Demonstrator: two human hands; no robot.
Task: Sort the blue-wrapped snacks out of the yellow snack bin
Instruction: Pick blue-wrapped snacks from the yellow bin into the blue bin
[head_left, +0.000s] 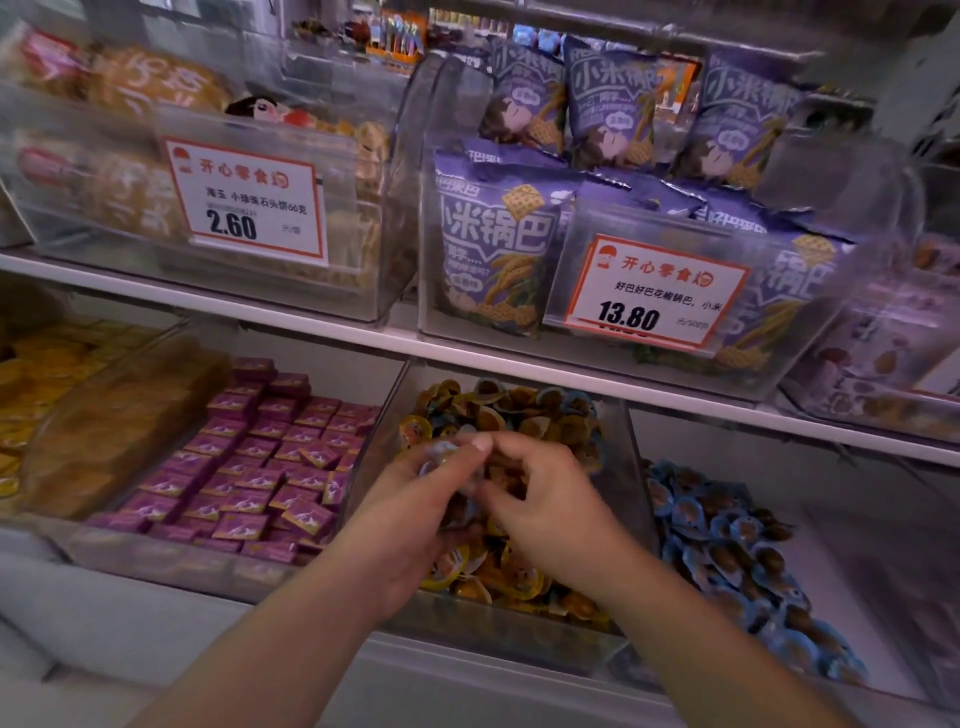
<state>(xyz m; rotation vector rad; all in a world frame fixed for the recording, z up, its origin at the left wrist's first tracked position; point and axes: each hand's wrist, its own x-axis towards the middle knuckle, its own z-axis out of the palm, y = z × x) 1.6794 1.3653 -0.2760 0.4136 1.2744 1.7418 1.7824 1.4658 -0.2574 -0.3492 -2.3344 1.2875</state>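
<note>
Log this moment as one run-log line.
left hand: grips blue-wrapped snacks | right hand: picking in yellow snack bin | blue bin: right

Clear glossy plastic bin (631, 467); shiny foil-like snack wrappers (519, 577).

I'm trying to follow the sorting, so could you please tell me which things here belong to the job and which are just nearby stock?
Part of the job:
- yellow snack bin
- blue-wrapped snacks in the left hand
- right hand, reaching into that bin
- blue snack bin

Just nearby:
- purple boxed snacks
- purple rice-crust bags
- price tags
</note>
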